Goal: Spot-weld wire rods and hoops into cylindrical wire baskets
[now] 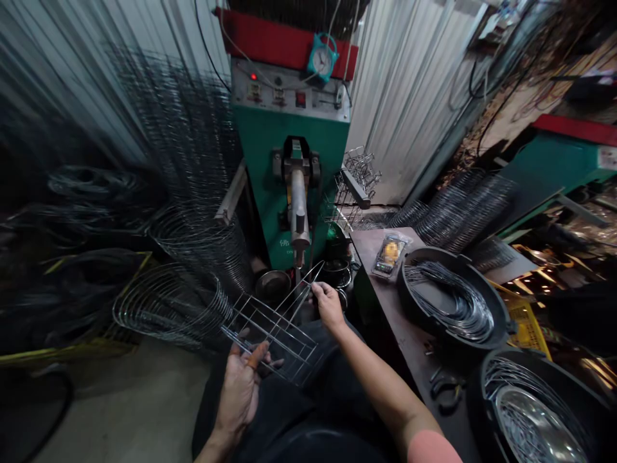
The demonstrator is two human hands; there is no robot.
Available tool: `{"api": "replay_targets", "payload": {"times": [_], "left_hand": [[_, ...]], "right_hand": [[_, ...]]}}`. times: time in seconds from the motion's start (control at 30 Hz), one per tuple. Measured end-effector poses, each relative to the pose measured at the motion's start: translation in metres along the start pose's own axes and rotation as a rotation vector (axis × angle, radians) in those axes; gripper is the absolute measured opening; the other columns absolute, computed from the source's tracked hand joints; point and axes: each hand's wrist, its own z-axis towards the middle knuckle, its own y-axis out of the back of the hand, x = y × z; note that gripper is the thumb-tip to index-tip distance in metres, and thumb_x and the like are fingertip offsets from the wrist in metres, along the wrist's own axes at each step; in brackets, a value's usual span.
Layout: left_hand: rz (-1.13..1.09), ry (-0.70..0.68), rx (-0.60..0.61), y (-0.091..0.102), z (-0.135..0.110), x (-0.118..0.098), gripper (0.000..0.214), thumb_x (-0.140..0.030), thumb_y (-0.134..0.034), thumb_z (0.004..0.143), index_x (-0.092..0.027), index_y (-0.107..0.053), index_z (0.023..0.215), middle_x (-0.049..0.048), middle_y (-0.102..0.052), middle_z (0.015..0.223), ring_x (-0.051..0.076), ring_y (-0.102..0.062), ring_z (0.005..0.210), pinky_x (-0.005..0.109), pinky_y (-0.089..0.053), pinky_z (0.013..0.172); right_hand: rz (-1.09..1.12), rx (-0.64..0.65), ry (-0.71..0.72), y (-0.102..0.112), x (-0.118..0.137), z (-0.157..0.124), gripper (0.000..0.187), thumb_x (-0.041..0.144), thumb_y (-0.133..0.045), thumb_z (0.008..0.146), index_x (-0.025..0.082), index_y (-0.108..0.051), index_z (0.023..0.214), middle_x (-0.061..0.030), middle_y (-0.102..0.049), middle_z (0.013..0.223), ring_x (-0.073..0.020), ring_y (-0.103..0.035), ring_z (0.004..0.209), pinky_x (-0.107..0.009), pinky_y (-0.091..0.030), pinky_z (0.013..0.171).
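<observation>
A rectangular wire rack (277, 325) lies tilted in front of me, its far end under the metal arm (299, 218) of a green machine (289, 161). My left hand (243, 382) grips the rack's near edge, thumb on top and fingers under the wires. My right hand (328, 305) pinches a wire at the rack's far right corner, close to the arm's tip.
Stacks of curved wire frames (193, 257) crowd the left. A brown bench (380, 283) on the right carries a wrapped packet (390, 254), a black tub of wire pieces (450, 299) and another black tub (535, 411). A second green machine (554, 161) stands far right.
</observation>
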Motion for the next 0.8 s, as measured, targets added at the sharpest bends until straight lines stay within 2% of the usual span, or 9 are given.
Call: {"api": "replay_targets", "payload": {"times": [0.2, 0.4, 0.8], "left_hand": [[-0.001, -0.040, -0.011, 0.006, 0.004, 0.004, 0.064, -0.023, -0.073, 0.059, -0.029, -0.044, 0.116, -0.0069, -0.052, 0.072, 0.009, -0.050, 0.059, 0.027, -0.051, 0.060], [-0.016, -0.001, -0.001, 0.009, 0.008, 0.006, 0.068, -0.025, -0.074, 0.058, -0.029, -0.044, 0.118, -0.0066, -0.054, 0.072, 0.010, -0.050, 0.057, 0.028, -0.050, 0.059], [-0.019, 0.004, -0.018, 0.006, 0.014, 0.005, 0.064, -0.025, -0.074, 0.059, -0.027, -0.045, 0.115, -0.0063, -0.052, 0.072, 0.009, -0.049, 0.058, 0.026, -0.049, 0.059]], "right_hand": [[-0.039, -0.046, -0.007, 0.000, 0.002, 0.003, 0.034, 0.049, -0.060, 0.067, 0.016, -0.051, 0.061, 0.0037, -0.048, 0.054, -0.0066, -0.043, 0.046, -0.020, -0.031, 0.045], [0.057, -0.071, -0.060, -0.006, -0.001, 0.007, 0.034, 0.048, -0.062, 0.066, 0.017, -0.051, 0.063, 0.0036, -0.049, 0.056, -0.0062, -0.043, 0.047, -0.019, -0.033, 0.044], [0.070, -0.051, -0.005, -0.013, -0.006, 0.020, 0.025, 0.040, -0.060, 0.070, 0.016, -0.053, 0.066, 0.0037, -0.050, 0.057, -0.0069, -0.045, 0.049, -0.020, -0.037, 0.048]]}}
